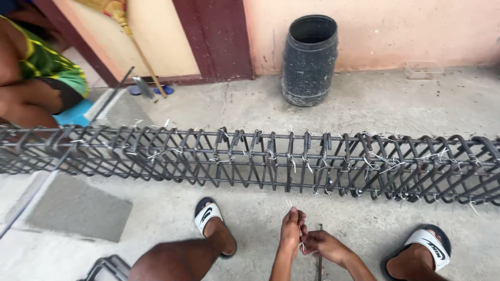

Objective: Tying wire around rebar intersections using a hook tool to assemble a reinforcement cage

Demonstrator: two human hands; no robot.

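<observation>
View from above, looking down at a person's own legs and hands over a concrete floor. At bottom centre of the frame the two hands meet. The left hand (290,229) has its fingers pressed together, pinching a few thin pale strands of tie wire (289,204) whose ends stick up just above the fingertips. The right hand (322,243), just beside and touching it, is also closed, its fingers curled onto the lower part of the same strands. A thin dark metal rod (320,260) runs down from beside the right hand to the bottom edge; whether the hand grips it cannot be told.

Across the middle of the frame, from left edge to right edge, lies a long rebar cage (260,158) of dark bars and closely spaced stirrups, with pale wire ties at many joints. It lies just above the hands, apart from them.

A foot in a black and white sandal (208,214) sits left of the hands, another at lower right. A dark plastic barrel (309,60) stands against the wall at upper centre. Another person (36,78) crouches at upper left.
</observation>
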